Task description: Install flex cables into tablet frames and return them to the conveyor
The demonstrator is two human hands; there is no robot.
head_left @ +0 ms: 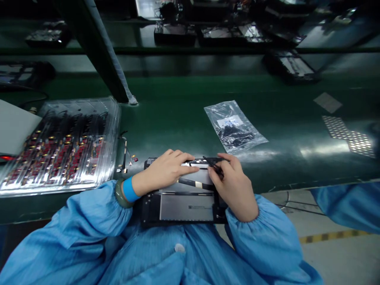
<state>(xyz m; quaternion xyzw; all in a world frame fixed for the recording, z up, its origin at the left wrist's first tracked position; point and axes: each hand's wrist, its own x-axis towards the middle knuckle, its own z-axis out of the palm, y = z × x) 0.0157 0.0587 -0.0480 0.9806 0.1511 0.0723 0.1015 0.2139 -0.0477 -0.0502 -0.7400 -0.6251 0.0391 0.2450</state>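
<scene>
An opened tablet lies at the bench's front edge, its silver battery panels and black frame exposed. Across its far left part rests my left hand, with the index finger and thumb stretched out near the upper edge. My right hand is closed at the tablet's upper right corner, pinching a thin black pointed piece whose exact kind I cannot make out. Between the hands a dark flex strip crosses the silver panel. The fingers hide part of the upper edge.
A clear plastic tray of flex cable parts stands left, with loose flex cables beside it. Beyond the tablet lies a clear bag of small black parts. A dotted sheet lies right; a slanted post rises far left. Another blue sleeve shows right.
</scene>
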